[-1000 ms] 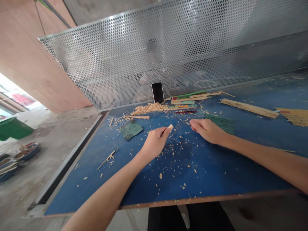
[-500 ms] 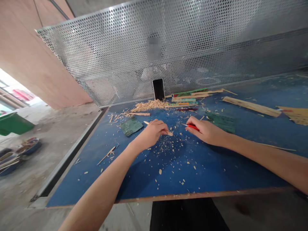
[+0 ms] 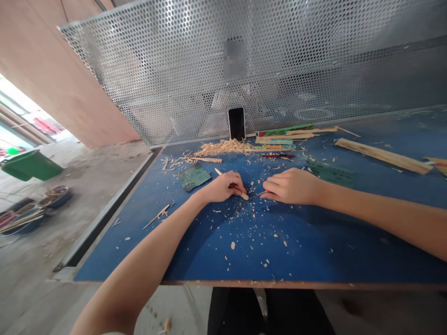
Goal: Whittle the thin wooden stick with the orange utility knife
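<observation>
My left hand (image 3: 228,186) is closed round a slim wooden stick (image 3: 245,196), whose other end pokes out above the knuckles. Facing it from the right, my right hand (image 3: 288,186) grips a red-handled knife (image 3: 267,191). Its thin blade points left, with the tip close to the end of the stick; whether they touch is too small to tell. Small wood chips (image 3: 253,216) are scattered on the blue table (image 3: 216,251) below both hands.
A heap of shavings (image 3: 221,147) lies before an upright phone (image 3: 236,123) at the perforated metal screen (image 3: 181,88). Sandpaper-like green sheets (image 3: 194,177) flank the hands. Painted strips (image 3: 279,141) and a wooden slat (image 3: 384,156) lie at the back right.
My right hand has turned over and lowered the knife, its blade now nearer the stick. My left hand still holds the stick, slightly shifted. The head view has moved a little.
</observation>
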A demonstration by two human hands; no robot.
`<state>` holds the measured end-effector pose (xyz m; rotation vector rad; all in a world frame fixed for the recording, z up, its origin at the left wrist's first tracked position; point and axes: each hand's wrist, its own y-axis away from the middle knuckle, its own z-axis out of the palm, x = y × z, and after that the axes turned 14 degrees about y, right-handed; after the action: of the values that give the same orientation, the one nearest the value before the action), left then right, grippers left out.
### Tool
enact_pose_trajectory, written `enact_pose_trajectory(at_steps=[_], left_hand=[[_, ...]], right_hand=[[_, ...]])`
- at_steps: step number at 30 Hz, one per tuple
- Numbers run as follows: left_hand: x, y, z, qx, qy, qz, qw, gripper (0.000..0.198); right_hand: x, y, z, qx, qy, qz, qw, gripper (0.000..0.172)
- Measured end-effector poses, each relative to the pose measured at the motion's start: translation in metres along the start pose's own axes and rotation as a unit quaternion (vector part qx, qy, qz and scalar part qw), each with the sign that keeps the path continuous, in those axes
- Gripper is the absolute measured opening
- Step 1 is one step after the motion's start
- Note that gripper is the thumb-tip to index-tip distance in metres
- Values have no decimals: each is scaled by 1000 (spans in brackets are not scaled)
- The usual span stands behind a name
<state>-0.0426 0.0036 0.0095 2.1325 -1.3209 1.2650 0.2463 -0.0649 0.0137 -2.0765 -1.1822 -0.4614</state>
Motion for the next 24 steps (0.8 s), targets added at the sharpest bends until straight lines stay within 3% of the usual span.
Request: enact_pose_trajectory(at_steps=[4,10,16,24], left_hand=[[-2,-1,0,-9,-6,9,1000,13],[1,-4,-2,-28,5,18,999,20],[7,-7,-4,-66,-4,14,998,17],[4,-7,-2,-65,2,1,998,15]], right_hand=[[2,-9,9,18,16,-32,999,46],[-3,-8,20,13,22,-25,999,46],[-7,-9,18,-5,12,-29,1000,46],[-8,-9,16,-42,13,-27,999,45]])
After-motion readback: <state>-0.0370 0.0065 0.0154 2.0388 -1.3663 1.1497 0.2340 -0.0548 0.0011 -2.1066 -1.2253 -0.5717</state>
